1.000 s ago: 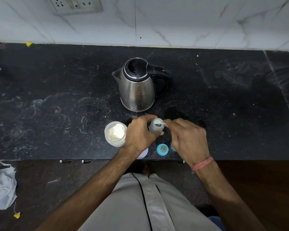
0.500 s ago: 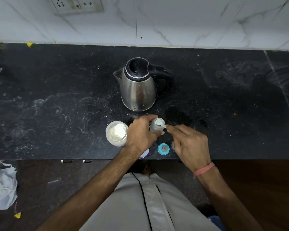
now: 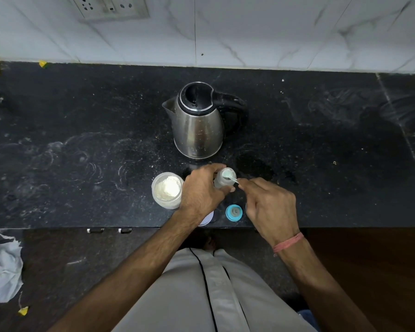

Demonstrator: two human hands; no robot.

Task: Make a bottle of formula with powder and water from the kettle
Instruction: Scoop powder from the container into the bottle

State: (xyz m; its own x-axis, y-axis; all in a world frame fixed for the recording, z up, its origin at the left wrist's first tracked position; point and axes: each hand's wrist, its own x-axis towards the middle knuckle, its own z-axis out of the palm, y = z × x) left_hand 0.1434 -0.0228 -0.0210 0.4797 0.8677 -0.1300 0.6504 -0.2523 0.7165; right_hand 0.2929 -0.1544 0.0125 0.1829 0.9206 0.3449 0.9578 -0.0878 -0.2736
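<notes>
Bottle [image 3: 223, 180] stands upright at frame centre, just below the kettle [image 3: 197, 123], long axis vertical, open mouth up toward the camera. Small scoop [image 3: 231, 179] lies across the mouth, bowl over the opening, handle pointing right and slightly down the frame. Kettle upright, spout to the left, handle to the right, lid closed. A faint line of print low on the kettle body, too small to read; no other writing legible. My left hand [image 3: 201, 190] wraps the bottle from the left, fingers curled round it. My right hand [image 3: 271, 207] pinches the scoop handle at the fingertips [image 3: 242, 186], other fingers loosely bent. Open powder jar [image 3: 167, 190] sits just left of my left hand, white powder inside. Blue bottle cap [image 3: 234, 212] sits near the counter [image 3: 82, 152] edge, between my wrists.
</notes>
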